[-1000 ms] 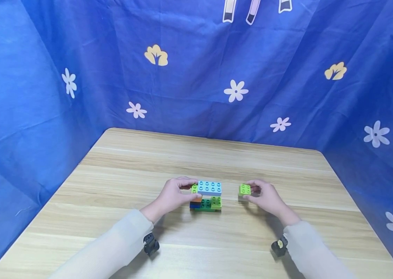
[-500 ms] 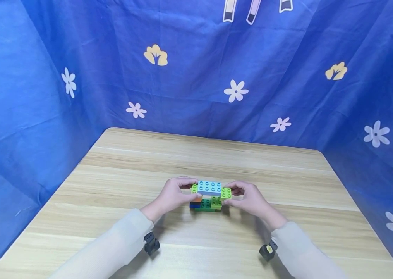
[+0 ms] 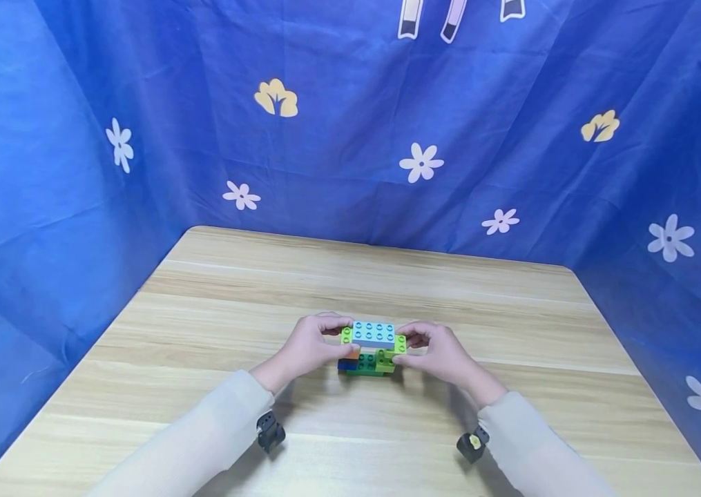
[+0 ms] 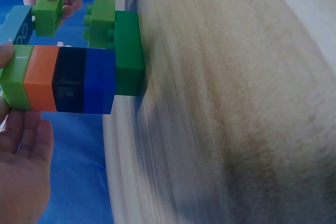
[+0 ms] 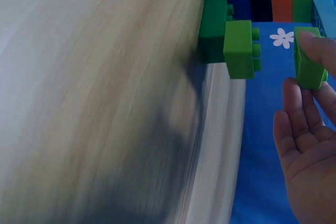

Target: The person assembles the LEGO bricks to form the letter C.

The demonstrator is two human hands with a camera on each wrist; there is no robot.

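A toy-brick structure stands on the table, its dark green brick [image 4: 128, 56] at the bottom. Blue [image 4: 100, 81], black [image 4: 69, 80], orange [image 4: 41, 77] and light green [image 4: 16, 74] bricks rise at its left end. My left hand [image 3: 305, 351] grips the light green brick topping that stack. From there a light blue brick [image 3: 373, 331] spans rightward. My right hand [image 3: 442, 353] pinches another light green brick [image 5: 310, 61] at the light blue brick's right end. Below it, a gap separates it from a lower light green brick [image 5: 240, 49] on the dark green one.
The wooden table [image 3: 350, 442] extends around the structure. Blue patterned cloth [image 3: 338, 172] hangs behind it and at both sides. A small black camera is worn on each wrist.
My right hand has moved left with its light green brick, from apart on the table's right side to the light blue brick's end. My left hand has stayed in place.
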